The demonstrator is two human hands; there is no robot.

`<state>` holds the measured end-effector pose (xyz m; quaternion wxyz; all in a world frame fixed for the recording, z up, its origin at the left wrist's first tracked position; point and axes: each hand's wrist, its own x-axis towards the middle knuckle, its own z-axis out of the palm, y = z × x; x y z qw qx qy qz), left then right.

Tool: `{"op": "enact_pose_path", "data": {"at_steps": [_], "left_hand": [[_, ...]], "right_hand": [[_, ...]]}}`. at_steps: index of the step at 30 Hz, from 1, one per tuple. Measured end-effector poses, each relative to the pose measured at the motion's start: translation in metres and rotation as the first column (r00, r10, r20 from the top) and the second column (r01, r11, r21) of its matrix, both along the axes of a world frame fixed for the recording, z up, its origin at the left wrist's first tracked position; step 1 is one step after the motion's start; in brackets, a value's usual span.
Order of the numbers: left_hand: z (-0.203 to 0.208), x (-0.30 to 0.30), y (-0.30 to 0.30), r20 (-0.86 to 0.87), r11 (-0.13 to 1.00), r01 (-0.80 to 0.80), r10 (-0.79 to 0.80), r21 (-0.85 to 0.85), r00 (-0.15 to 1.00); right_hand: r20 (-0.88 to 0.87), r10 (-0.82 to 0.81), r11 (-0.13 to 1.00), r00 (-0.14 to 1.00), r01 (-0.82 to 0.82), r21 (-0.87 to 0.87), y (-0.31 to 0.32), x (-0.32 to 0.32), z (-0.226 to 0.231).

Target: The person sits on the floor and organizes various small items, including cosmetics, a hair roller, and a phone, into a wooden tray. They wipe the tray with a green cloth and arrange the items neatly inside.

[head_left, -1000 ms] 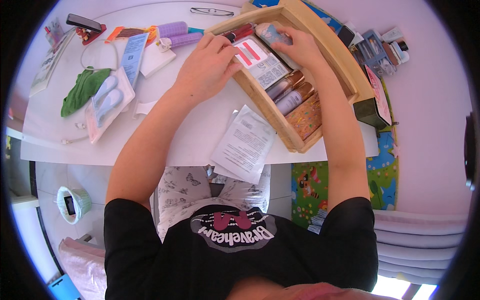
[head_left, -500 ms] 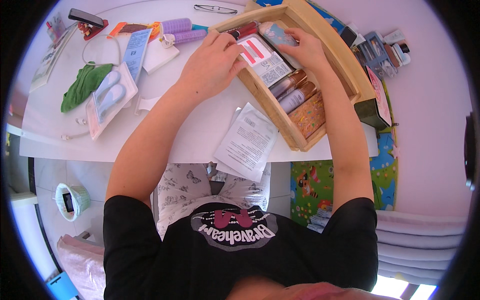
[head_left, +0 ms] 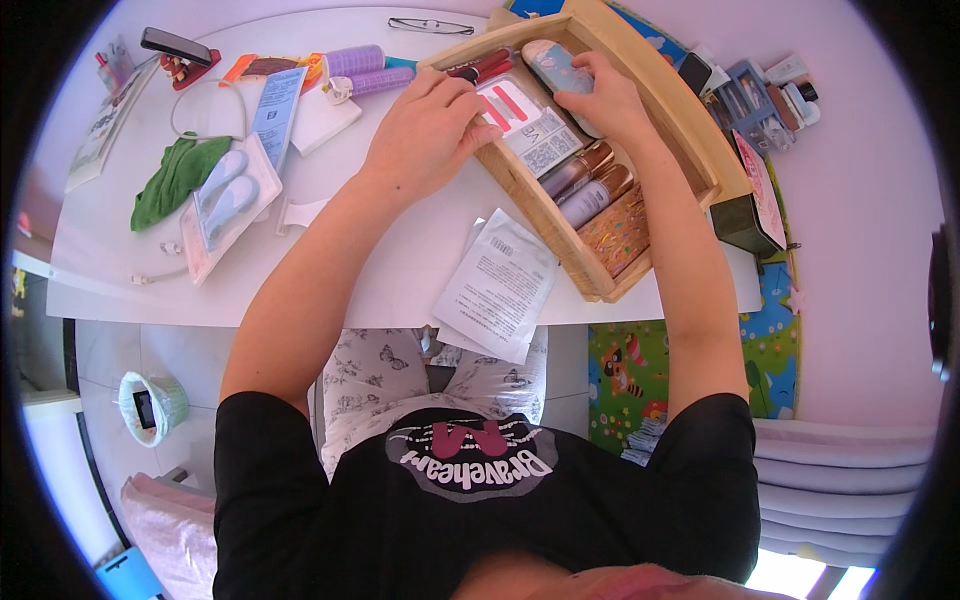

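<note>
A pale wooden tray box [head_left: 535, 187] sits at a slant on the white desk. My left hand [head_left: 428, 135] grips its near left rim, thumb inside the corner area. Inside the box, my right hand [head_left: 608, 103] is closed around a rounded light blue and pink case [head_left: 549, 68], tilted along the far side. Next to it lie red tubes [head_left: 490, 68] and a white package with red stripes [head_left: 517, 110]. Two bottles with copper-coloured caps [head_left: 590, 200] and a brown speckled flat case [head_left: 617, 235] fill the near end.
White printed sachets [head_left: 497, 285] overlap the desk's front edge. To the left are a green cloth [head_left: 175, 180], a pack with pale blue pads [head_left: 230, 205], purple rollers [head_left: 355, 60] and a phone on a stand [head_left: 175, 45]. Eyeglasses [head_left: 430, 25] lie at the back; a grey organiser [head_left: 755, 100] stands right.
My right hand has shifted slightly and more of the blue and pink case shows beyond its fingers. The left hand stays on the box rim. The whole view has moved a little.
</note>
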<state>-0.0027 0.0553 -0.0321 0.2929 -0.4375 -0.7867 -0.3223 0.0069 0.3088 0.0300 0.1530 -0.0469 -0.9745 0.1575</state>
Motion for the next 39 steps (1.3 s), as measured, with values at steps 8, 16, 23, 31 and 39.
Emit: {"op": "enact_pose_path", "data": {"at_steps": [8,16,23,31,39], "left_hand": [[0.001,0.002,0.004,-0.011,1.000,-0.030,0.030,-0.006,0.999],[-0.001,-0.001,0.009,-0.010,0.996,-0.077,0.077,-0.042,0.997],[0.004,0.000,0.007,-0.001,0.990,-0.098,0.098,-0.098,0.995],[0.000,-0.001,0.010,-0.013,0.987,-0.122,0.122,-0.100,0.992],[-0.001,0.030,0.038,-0.108,0.991,0.073,-0.085,-0.109,0.990]], "right_hand": [[0.090,0.083,0.995,0.992,-0.087,0.043,0.002,0.001,0.003],[0.030,0.149,0.989,0.988,-0.149,-0.018,0.004,-0.006,-0.005],[-0.005,0.146,0.989,0.989,-0.146,-0.013,0.002,-0.007,-0.007],[-0.015,0.179,0.984,0.984,-0.179,-0.002,0.009,-0.009,-0.014],[0.046,0.197,0.907,0.979,-0.165,-0.387,0.017,-0.007,-0.016]]}}
